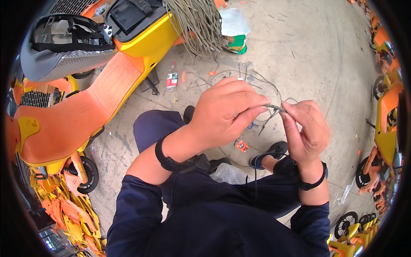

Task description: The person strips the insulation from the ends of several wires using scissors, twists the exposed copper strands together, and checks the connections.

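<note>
A thin grey-black cable (273,106) runs between my hands in front of me. My left hand (224,111) is closed, pinching one part of it between thumb and fingers. Just to the right, my right hand (305,128) pinches the same cable with thumb and forefinger. Loose loops of thin wire (263,81) lie on the floor beyond my hands, with a small orange-red tag (242,146) below them. A clear crumpled plastic wrap (229,173) is between my legs.
A yellow-orange scooter (77,118) stands at left, carrying a grey bag (72,60). A cable bundle (192,30), plastic bottle (171,79) and white-green sack (234,36) are on the far side. More scooters (383,137) line the right; orange-yellow parts (64,203) pile at lower left.
</note>
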Motion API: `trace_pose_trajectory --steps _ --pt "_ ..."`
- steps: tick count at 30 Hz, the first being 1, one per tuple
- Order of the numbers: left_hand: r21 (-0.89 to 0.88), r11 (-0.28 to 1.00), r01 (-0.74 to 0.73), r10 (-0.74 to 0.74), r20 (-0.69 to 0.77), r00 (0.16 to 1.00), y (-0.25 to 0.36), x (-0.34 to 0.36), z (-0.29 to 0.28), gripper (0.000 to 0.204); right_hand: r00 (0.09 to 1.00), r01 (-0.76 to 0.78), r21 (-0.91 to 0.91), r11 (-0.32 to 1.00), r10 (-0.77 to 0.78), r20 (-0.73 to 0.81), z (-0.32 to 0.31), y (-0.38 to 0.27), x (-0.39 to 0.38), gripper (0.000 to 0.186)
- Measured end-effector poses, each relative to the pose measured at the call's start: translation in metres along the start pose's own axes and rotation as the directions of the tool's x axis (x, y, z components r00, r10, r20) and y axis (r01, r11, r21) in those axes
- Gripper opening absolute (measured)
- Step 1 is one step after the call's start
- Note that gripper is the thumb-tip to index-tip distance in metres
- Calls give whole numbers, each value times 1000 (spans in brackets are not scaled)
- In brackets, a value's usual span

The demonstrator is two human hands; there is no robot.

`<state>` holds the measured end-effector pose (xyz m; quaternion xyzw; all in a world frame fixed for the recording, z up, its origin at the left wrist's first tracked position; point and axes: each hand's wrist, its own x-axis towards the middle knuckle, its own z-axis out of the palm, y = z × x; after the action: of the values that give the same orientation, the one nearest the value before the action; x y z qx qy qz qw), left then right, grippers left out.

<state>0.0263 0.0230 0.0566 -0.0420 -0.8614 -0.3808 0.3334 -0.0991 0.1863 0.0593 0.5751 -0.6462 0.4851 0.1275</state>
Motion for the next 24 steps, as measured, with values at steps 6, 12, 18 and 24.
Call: trace_pose_trajectory --steps 6,12,18,24 --pt "-112 994 3 -15 -101 995 3 1 16 24 950 -286 345 894 311 -19 16 2 -27 21" --pt "-232 973 6 -27 -88 996 4 1 27 25 945 -254 467 847 319 -65 23 4 -32 19" --pt "-331 938 106 -146 -99 984 9 3 36 19 969 -167 388 906 223 -105 19 8 -28 21" --pt "-300 948 108 -139 -86 987 8 2 31 19 935 -351 575 740 310 172 -2 12 -18 16"
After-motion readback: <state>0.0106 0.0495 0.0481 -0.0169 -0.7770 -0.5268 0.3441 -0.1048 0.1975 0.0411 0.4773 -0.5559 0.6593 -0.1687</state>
